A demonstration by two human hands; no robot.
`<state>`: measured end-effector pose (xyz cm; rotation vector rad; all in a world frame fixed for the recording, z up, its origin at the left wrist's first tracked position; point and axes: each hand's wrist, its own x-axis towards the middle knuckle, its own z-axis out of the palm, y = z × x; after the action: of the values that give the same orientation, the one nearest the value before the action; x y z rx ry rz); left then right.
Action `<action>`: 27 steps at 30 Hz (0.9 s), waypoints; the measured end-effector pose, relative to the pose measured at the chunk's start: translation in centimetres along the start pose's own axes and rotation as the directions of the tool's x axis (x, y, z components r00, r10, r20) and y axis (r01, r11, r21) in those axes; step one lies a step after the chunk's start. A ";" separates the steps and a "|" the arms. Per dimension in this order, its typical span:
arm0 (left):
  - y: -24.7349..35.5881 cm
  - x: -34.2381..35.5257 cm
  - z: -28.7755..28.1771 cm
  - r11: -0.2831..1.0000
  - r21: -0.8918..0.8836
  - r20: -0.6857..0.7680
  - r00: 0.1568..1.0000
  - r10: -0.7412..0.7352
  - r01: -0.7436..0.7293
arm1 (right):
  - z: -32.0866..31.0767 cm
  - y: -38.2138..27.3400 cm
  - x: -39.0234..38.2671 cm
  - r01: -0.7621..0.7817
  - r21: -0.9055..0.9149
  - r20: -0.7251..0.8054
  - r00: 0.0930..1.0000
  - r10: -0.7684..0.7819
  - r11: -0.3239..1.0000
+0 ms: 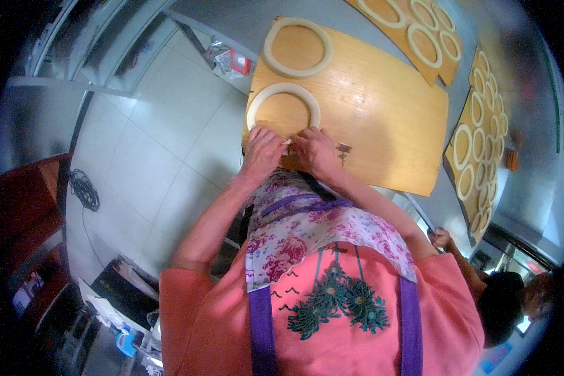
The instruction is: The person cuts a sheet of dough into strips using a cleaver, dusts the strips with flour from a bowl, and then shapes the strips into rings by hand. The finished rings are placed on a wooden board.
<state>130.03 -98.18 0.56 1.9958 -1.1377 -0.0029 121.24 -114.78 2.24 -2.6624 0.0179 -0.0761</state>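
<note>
A pale dough ring (314, 108) lies at the near left of a wooden board (388, 113). At its near side my left hand (263, 150) and my right hand (315, 150) are close together, fingers curled and pinching the dough where its ends come together. A small bit of the dough shows between the fingertips; the rest of the join is hidden by my hands. Just beyond it, a second dough ring (328, 51) rests whole on the same board, touched by neither hand.
Farther right, a second board (395, 32) and a third board (464, 141) carry several dough rings on a metal table (241, 19). Another person's hand (440, 238) is at the right. A coiled black cable (84, 190) lies on the tiled floor (144, 156) to the left.
</note>
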 end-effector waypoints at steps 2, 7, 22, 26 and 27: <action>-0.2 -0.2 0.3 1.000 -0.011 0.000 1.000 -0.005 0.005 | 0.4 0.2 -0.2 0.016 -0.039 -0.012 1.000 -0.016 0.999; -0.2 -0.4 0.3 1.000 -0.003 0.017 1.000 0.002 -0.002 | -0.2 -0.3 0.0 0.062 -0.082 0.082 0.995 -0.055 0.995; -0.1 -0.5 -1.9 0.997 0.059 0.182 0.982 -0.049 0.039 | -0.6 -1.0 0.5 0.144 -0.075 -0.001 0.989 -0.145 0.987; -0.4 -0.5 -1.6 0.997 0.016 0.175 0.981 -0.078 0.077 | 0.0 -0.7 0.3 0.149 -0.088 0.040 0.989 -0.146 0.985; -0.3 -0.5 -1.6 0.995 -0.001 0.175 0.980 -0.100 0.101 | -0.5 -1.0 0.4 0.123 -0.071 -0.005 0.992 -0.124 0.990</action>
<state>130.58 -96.66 1.23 2.0740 -1.1417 -0.2399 121.62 -114.17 3.15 -2.7312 -0.1444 -0.1304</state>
